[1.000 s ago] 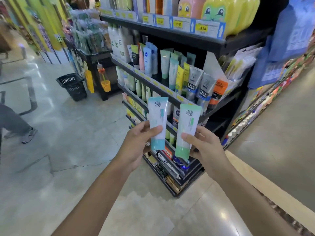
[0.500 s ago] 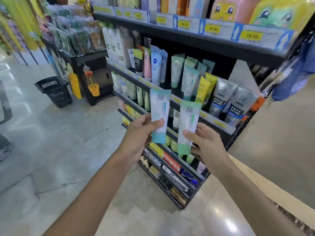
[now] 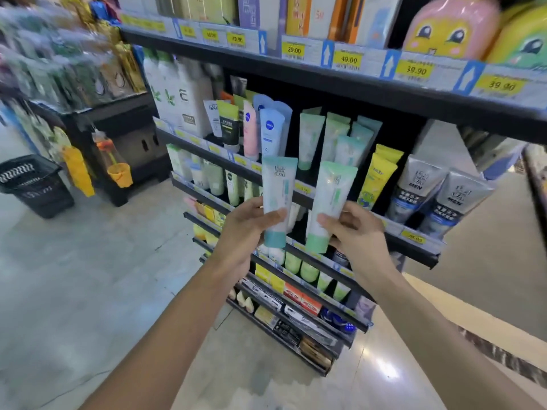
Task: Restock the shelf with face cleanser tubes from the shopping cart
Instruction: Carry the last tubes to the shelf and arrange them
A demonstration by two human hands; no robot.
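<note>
1. The fingers and thumb of the left hand (image 3: pixel 245 229) are curled round the lower part of a teal-capped tube (image 3: pixel 277 199), the thumb pressed across its front just above the cap.
2. The fingers of the right hand (image 3: pixel 358 235) pinch a green-capped tube (image 3: pixel 330 202) near its cap, thumb in front and the other fingers behind.
3. Both tubes stand upright, cap down, side by side and a little apart, held up in front of the black shelf (image 3: pixel 325 199).
4. On that shelf, just behind the two held tubes, stands a group of matching pale green and teal tubes (image 3: pixel 334 137).
5. To the right of that group are yellow tubes (image 3: pixel 377 179), then two grey tubes marked MEN (image 3: pixel 435 196).
6. To the left are a blue and white tube (image 3: pixel 270 131), a pink tube (image 3: pixel 250 134) and white bottles (image 3: pixel 177 99).
7. Yellow price tags (image 3: pixel 347 59) line the edge of the shelf above.
8. A black basket (image 3: pixel 32 184) sits on the tiled floor (image 3: pixel 88 276) well to the left, near a second display stand (image 3: pixel 118 128).
9. The left side of the view is blurred, so the goods there cannot be told apart.
</note>
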